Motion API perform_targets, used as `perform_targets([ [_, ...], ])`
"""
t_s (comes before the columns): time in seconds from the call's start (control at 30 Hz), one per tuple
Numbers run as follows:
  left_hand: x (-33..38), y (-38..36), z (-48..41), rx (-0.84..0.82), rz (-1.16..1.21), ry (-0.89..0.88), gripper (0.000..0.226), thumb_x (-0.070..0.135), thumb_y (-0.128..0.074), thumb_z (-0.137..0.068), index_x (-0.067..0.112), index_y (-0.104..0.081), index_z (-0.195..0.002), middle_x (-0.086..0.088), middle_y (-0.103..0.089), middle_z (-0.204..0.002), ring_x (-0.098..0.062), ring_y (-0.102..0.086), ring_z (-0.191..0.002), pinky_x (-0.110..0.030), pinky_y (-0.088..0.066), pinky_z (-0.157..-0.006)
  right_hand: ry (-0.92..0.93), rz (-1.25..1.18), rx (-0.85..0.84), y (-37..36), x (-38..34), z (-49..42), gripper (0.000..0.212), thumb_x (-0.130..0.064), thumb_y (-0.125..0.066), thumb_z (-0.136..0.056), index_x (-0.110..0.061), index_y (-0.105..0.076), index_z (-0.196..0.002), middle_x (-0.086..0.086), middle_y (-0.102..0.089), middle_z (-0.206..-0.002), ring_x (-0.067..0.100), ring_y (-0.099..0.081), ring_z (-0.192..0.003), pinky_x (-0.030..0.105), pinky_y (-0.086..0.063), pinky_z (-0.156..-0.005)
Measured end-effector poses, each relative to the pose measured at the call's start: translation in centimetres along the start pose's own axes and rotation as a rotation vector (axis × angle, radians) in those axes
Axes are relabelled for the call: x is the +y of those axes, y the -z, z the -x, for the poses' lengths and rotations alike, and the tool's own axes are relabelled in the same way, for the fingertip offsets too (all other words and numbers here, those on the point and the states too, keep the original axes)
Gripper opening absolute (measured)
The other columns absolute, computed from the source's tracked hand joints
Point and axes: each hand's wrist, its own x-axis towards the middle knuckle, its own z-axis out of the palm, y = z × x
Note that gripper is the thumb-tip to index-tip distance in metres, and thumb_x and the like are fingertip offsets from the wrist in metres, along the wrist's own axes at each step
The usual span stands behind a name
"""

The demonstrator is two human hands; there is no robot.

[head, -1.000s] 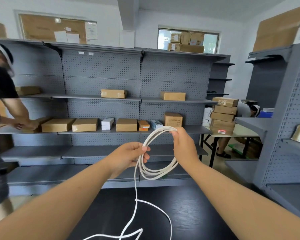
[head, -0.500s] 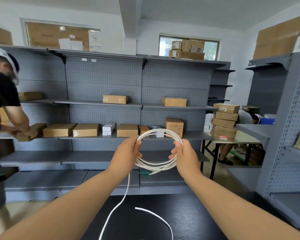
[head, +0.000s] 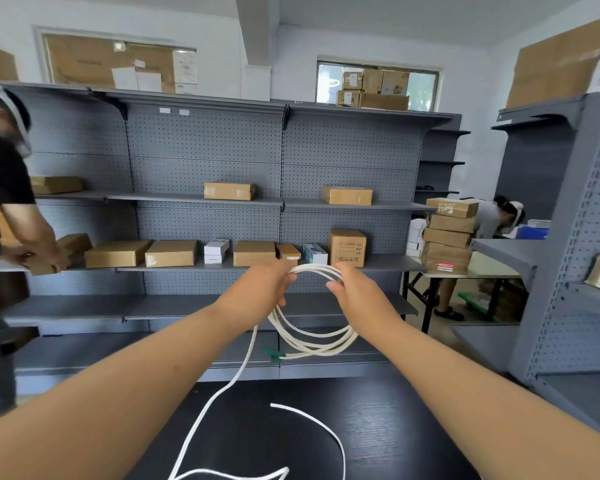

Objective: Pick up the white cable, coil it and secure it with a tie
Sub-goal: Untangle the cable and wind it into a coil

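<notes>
Head view, near to far. Foreground: a black wood-grain tabletop (head: pixel 378 427) carries the loose tail of the white cable (head: pixel 312 344), which lies in slack curves with 1 free end pointing left near the centre of the surface. From there a single strand rises off the tabletop to the left hand (head: pixel 257 289). Both bare forearms reach forward from the lower corners.

Middle: the coiled part of the cable, several loops gathered together, is held in the air above the far edge of the tabletop. The left hand's grip is clenched around the upper left of the coil; the right hand (head: pixel 357 292) pinches the upper right, its fingers closed on the strands. The loops hang below and between the 2 hands. A small green piece (head: pixel 272 353) sits at the lower left of the coil; whether it is a tie cannot be told.

Background: grey pegboard shelving (head: pixel 205 147) holds cardboard boxes (head: pixel 170 252). At the left a person in a black shirt (head: pixel 0 188) handles a box on a shelf. At the right stands a stack of boxes (head: pixel 447 233) on a folding table.
</notes>
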Motion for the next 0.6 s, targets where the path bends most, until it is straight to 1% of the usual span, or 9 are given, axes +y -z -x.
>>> perform_targets([
  [0.1, -0.3, 0.0, 0.2, -0.028, 0.066, 0.010, 0.020, 0.019, -0.038, -0.098, 0.014, -0.050, -0.083, 0.005, -0.053, -0.069, -0.014, -0.055, -0.064, -0.019, -0.034, -0.052, -0.005, 0.051, 0.020, 0.3, -0.2, 0.1, 0.023, -0.027, -0.035, -0.099, -0.010, -0.049, -0.105, 0.000, -0.047, -0.077, 0.021, -0.047, -0.074, 0.035, -0.034, -0.062],
  [0.17, -0.4, -0.3, 0.5, -0.051, 0.248, 0.065, 0.022, 0.021, -0.041, -0.098, 0.025, -0.049, -0.078, 0.004, -0.058, -0.067, -0.007, -0.055, -0.058, -0.015, -0.036, -0.052, -0.001, 0.052, 0.033, 0.4, -0.3, 0.2, 0.024, -0.028, -0.034, -0.099, -0.011, -0.050, -0.100, -0.001, -0.045, -0.071, 0.022, -0.046, -0.070, 0.036, -0.032, -0.060],
  [0.23, -0.7, -0.7, 0.9, -0.077, 0.503, 0.138, 0.014, 0.022, -0.043, -0.098, 0.022, -0.055, -0.090, 0.006, -0.059, -0.071, -0.001, -0.059, -0.060, -0.014, -0.041, -0.056, -0.009, 0.043, 0.024, 0.6, -0.4, 0.2, 0.023, -0.027, -0.034, -0.099, -0.011, -0.050, -0.099, 0.002, -0.048, -0.074, 0.023, -0.047, -0.071, 0.036, -0.034, -0.061],
  [0.27, -0.9, -0.9, 1.1, -0.093, 0.638, 0.185, 0.014, 0.023, -0.043, -0.098, 0.018, -0.056, -0.098, 0.005, -0.059, -0.073, -0.003, -0.062, -0.063, -0.015, -0.045, -0.060, -0.026, 0.023, 0.022, 0.7, -0.3, 0.2, 0.023, -0.027, -0.034, -0.099, -0.011, -0.050, -0.099, 0.004, -0.050, -0.076, 0.023, -0.048, -0.072, 0.036, -0.035, -0.063],
  [0.33, -1.4, -1.2, 1.6, -0.125, 0.864, 0.288, 0.021, 0.026, -0.042, -0.098, 0.011, -0.056, -0.105, 0.002, -0.062, -0.075, -0.009, -0.065, -0.068, -0.019, -0.051, -0.066, -0.064, -0.038, 0.039, 1.0, -0.1, 0.2, 0.024, -0.027, -0.034, -0.099, -0.010, -0.051, -0.102, 0.006, -0.052, -0.078, 0.023, -0.048, -0.073, 0.035, -0.034, -0.063],
  [0.4, -1.9, -1.5, 2.0, -0.140, 0.969, 0.378, 0.026, 0.030, -0.044, -0.096, 0.011, -0.060, -0.104, 0.000, -0.065, -0.075, -0.014, -0.065, -0.073, -0.026, -0.055, -0.075, -0.088, -0.094, 0.065, 1.3, 0.2, 0.2, 0.023, -0.027, -0.034, -0.099, -0.012, -0.051, -0.101, 0.003, -0.051, -0.074, 0.020, -0.047, -0.069, 0.034, -0.034, -0.058],
  [0.47, -2.3, -2.1, 2.5, -0.150, 1.048, 0.420, 0.024, 0.032, -0.045, -0.096, 0.016, -0.063, -0.097, -0.005, -0.068, -0.080, -0.022, -0.065, -0.081, -0.033, -0.054, -0.084, -0.118, -0.146, 0.092, 1.4, 0.4, 0.2, 0.021, -0.026, -0.034, -0.099, -0.015, -0.052, -0.099, -0.002, -0.048, -0.071, 0.014, -0.045, -0.065, 0.029, -0.033, -0.055],
  [0.5, -2.3, -2.4, 2.7, -0.145, 1.086, 0.438, 0.023, 0.032, -0.045, -0.096, 0.018, -0.063, -0.097, -0.006, -0.069, -0.084, -0.023, -0.066, -0.084, -0.035, -0.052, -0.086, -0.131, -0.163, 0.104, 1.5, 0.5, 0.1, 0.021, -0.026, -0.034, -0.099, -0.015, -0.052, -0.099, -0.003, -0.048, -0.070, 0.012, -0.044, -0.063, 0.027, -0.032, -0.054],
  [0.6, -2.2, -3.3, 3.4, -0.114, 1.122, 0.469, 0.030, 0.036, -0.040, -0.097, 0.016, -0.061, -0.104, -0.004, -0.072, -0.093, -0.020, -0.068, -0.091, -0.033, -0.049, -0.087, -0.164, -0.194, 0.142, 1.6, 0.7, 0.1, 0.023, -0.027, -0.034, -0.099, -0.012, -0.051, -0.095, -0.002, -0.048, -0.069, 0.014, -0.042, -0.062, 0.028, -0.031, -0.053],
])
